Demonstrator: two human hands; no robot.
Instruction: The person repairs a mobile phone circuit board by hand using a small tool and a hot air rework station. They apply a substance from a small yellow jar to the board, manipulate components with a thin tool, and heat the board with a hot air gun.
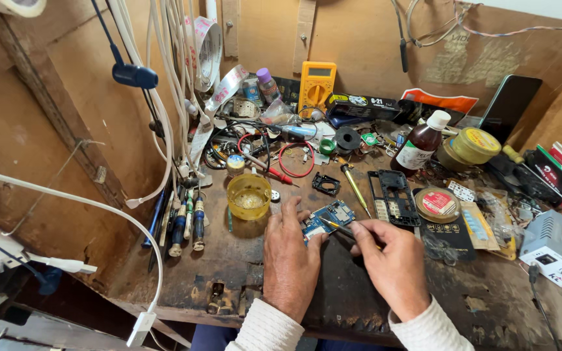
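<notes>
My left hand (289, 260) rests on the worn wooden bench (229, 286), its fingertips pinning a small blue circuit board (334, 214) by the near-left edge. My right hand (395, 266) grips a thin dark-handled tool (337, 227) whose tip touches the board's lower left area. Both sleeves are white knit. A black phone frame (393, 195) lies just right of the board.
A yellow plastic cup (249, 195) stands left of the board. Screwdrivers (183, 224) lie at the left edge under hanging white cables (164, 78). Behind are a yellow multimeter (316, 84), a brown bottle (422, 144), round tins (438, 203) and a grey station (559, 247) at right.
</notes>
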